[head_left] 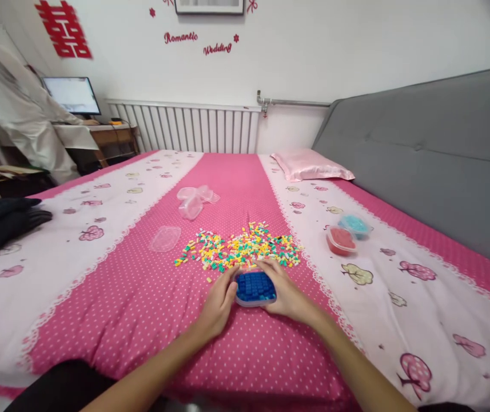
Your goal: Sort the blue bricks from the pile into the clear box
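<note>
Between my two hands is a small clear plastic container (255,304) filled with blue building-block pieces (254,285). My left hand (220,300) grips its left side, thumb along the near edge. The right side is held by my right hand (286,292), its fingers curled round the far edge. Just beyond the container, a spread of small loose pieces (251,246) in yellow, green, white and pink lies on the pink bedspread (150,320). Parts of my fingertips are hidden behind the container.
To the right stand a container of red pieces (341,240) and one of light blue pieces (355,225). A clear lid (165,238) and several clear plastic pieces (193,200) lie left. Farther off are a pink pillow (311,165), dark folded clothes (4,223) and a person in white (17,103).
</note>
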A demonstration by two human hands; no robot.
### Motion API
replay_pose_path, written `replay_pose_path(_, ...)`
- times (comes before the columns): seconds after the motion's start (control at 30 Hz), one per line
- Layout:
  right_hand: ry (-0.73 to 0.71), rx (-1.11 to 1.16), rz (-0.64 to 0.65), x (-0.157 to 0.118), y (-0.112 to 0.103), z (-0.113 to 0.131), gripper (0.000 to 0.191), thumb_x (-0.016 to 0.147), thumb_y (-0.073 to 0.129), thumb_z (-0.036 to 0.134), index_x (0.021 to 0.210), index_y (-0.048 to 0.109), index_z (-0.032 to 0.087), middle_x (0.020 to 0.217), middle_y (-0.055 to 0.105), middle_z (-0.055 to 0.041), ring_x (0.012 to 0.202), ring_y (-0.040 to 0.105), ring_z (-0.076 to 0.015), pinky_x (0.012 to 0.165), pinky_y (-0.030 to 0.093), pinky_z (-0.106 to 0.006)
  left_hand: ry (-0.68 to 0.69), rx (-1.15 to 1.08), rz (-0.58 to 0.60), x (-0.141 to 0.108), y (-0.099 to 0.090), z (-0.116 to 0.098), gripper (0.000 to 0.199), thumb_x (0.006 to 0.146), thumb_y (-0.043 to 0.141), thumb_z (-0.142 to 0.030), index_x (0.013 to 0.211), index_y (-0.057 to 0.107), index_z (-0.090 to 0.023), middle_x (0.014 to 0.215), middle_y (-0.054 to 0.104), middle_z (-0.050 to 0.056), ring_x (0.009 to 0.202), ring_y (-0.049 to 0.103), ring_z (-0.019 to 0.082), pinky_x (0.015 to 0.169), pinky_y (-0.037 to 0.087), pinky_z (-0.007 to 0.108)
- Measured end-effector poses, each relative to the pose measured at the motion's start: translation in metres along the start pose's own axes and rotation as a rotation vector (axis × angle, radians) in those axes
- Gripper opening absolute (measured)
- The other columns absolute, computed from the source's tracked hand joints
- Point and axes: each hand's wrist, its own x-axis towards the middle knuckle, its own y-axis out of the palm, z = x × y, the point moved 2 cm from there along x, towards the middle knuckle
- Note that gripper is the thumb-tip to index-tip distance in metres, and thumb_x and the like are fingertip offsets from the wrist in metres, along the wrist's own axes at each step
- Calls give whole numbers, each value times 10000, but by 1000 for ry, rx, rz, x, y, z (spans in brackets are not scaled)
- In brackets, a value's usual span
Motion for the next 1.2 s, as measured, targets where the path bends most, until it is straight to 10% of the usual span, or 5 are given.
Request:
replay_pose_path(0.43, 288, 477, -342, -38, 27, -20, 1005, 762, 791, 372, 1577, 205, 315, 1605, 353, -133, 1444, 406, -280, 1179, 334, -509, 48, 126, 163, -14, -5, 1, 875, 875, 660, -505, 1573, 210, -233, 1588, 383, 130, 1459, 389, 295, 1220, 311, 516)
replay_pose_path(1.2, 294, 200, -275, -45, 19, -4, 754, 826, 725, 288, 1482, 353, 307, 1459, 488, -109, 1361, 486, -285, 1140, 412, -491, 122, 233, 85, -14, -2, -4, 705, 877, 609, -237, 1500, 281, -269, 1478, 504, 110, 1352, 517, 282, 1139, 444, 469)
